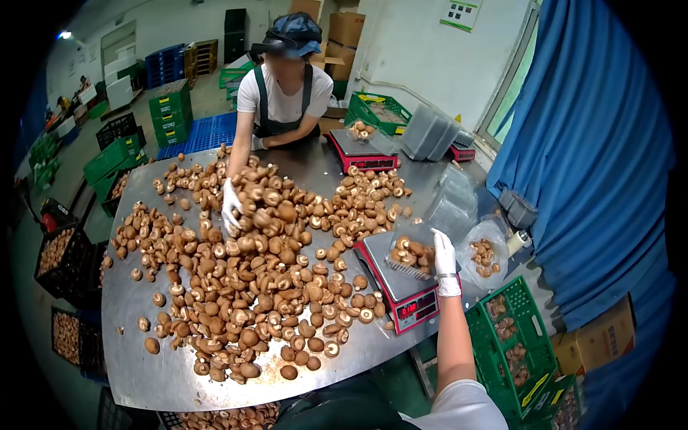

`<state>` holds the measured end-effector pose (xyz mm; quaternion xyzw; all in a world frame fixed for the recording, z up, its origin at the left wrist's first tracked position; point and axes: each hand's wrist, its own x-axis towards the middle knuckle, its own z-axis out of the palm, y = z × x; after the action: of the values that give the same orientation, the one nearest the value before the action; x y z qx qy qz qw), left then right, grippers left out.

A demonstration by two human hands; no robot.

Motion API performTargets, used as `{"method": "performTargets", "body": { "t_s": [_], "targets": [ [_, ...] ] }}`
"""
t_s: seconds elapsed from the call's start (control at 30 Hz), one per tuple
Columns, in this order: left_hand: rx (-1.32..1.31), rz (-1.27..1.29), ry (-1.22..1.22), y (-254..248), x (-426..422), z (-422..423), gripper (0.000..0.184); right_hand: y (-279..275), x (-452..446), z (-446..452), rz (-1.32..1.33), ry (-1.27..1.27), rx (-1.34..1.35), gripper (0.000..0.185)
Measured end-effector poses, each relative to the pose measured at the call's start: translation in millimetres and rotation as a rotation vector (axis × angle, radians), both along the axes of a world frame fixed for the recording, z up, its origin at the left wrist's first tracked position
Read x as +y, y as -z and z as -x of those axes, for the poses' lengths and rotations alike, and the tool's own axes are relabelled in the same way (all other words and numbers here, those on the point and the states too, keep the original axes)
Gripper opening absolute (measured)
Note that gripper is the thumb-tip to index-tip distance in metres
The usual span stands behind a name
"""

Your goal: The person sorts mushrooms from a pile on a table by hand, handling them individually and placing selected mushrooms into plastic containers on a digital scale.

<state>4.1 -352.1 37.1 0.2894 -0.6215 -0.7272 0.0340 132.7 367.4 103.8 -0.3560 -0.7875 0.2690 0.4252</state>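
Note:
My right hand, in a white glove, is at the right side of a clear plastic container holding several brown mushrooms. Its fingers are stretched out along the container's side; I cannot tell whether they grip it. The container sits on a red digital scale with a lit red display. My left hand is out of view. To the left, a wide heap of mushrooms covers much of the steel table.
Across the table, a co-worker reaches a gloved hand into the heap. A second scale stands at the back. Stacked clear containers and a plastic bag of mushrooms lie at the right. A green crate stands below.

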Motion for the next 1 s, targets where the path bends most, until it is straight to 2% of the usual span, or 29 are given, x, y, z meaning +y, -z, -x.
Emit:
{"method": "performTargets", "body": {
  "t_s": [0.1, 0.13, 0.2, 0.23, 0.3, 0.33, 0.37, 0.4, 0.43, 0.47, 0.5, 0.53, 0.57, 0.6, 0.63, 0.67, 0.77, 0.87, 1.0],
  "targets": [
    [0.019, 0.092, -0.014, 18, -14, 8, 0.051, 3, -8, -8, 0.087, -0.041, 0.087, 0.046],
    [0.030, 0.124, -0.013, 29, -22, 11, 0.051, -9, -26, -5, 0.217, -0.047, 0.141, 0.053],
    [0.065, 0.196, -0.006, 54, -37, 22, 0.050, -22, -47, -2, 0.296, -0.058, 0.179, 0.055],
    [0.098, 0.255, 0.010, 78, -50, 32, 0.050, -26, -52, 7, 0.367, -0.085, 0.219, 0.057],
    [0.204, 0.472, 0.068, 129, -72, 60, 0.049, -23, -61, 18, 0.330, -0.129, 0.222, 0.063],
    [0.218, 0.678, 0.097, 141, -79, 76, 0.044, -20, -68, 25, 0.275, -0.182, 0.211, 0.054],
    [0.239, 0.486, 0.014, 164, -77, 92, 0.043, -18, -75, 31, 0.220, -0.231, 0.200, 0.045],
    [0.236, 0.639, 0.093, 122, -42, 91, 0.046, -19, -86, 39, 0.134, -0.270, 0.136, 0.041],
    [0.257, 0.500, 0.056, 130, -28, 103, 0.045, -17, -99, 51, 0.047, -0.309, 0.075, 0.038],
    [0.242, 0.272, 0.023, 112, 4, 105, 0.045, -7, -111, 64, 0.092, -0.326, 0.003, 0.033],
    [0.223, 0.048, -0.032, 95, 35, 106, 0.046, 7, -122, 80, 0.030, -0.422, -0.020, 0.031],
    [0.251, 0.155, 0.023, 89, 53, 108, 0.044, 24, -132, 94, 0.017, -0.506, -0.100, 0.033],
    [0.359, 0.404, 0.063, 110, 55, 119, 0.042, 42, -143, 109, 0.000, -0.594, -0.176, 0.036],
    [0.363, 0.459, 0.077, 101, 71, 119, 0.040, 61, -154, 125, -0.063, -0.636, -0.254, 0.040],
    [0.419, 0.475, 0.107, 115, 75, 126, 0.039, 75, -166, 138, -0.130, -0.673, -0.329, 0.045],
    [0.369, 0.539, 0.121, 101, 87, 126, 0.039, 80, -177, 148, -0.147, -0.710, -0.420, 0.054],
    [0.432, 0.652, 0.122, 111, 102, 133, 0.038, 109, -197, 165, -0.403, -0.636, -0.780, 0.067],
    [0.395, 0.865, 0.105, 120, 105, 133, 0.037, 140, -197, 162, -0.428, -0.563, -0.741, 0.070],
    [0.384, 0.954, 0.103, 109, 112, 130, 0.035, 148, -194, 162, -0.411, -0.545, -0.710, 0.069]
  ]
}}
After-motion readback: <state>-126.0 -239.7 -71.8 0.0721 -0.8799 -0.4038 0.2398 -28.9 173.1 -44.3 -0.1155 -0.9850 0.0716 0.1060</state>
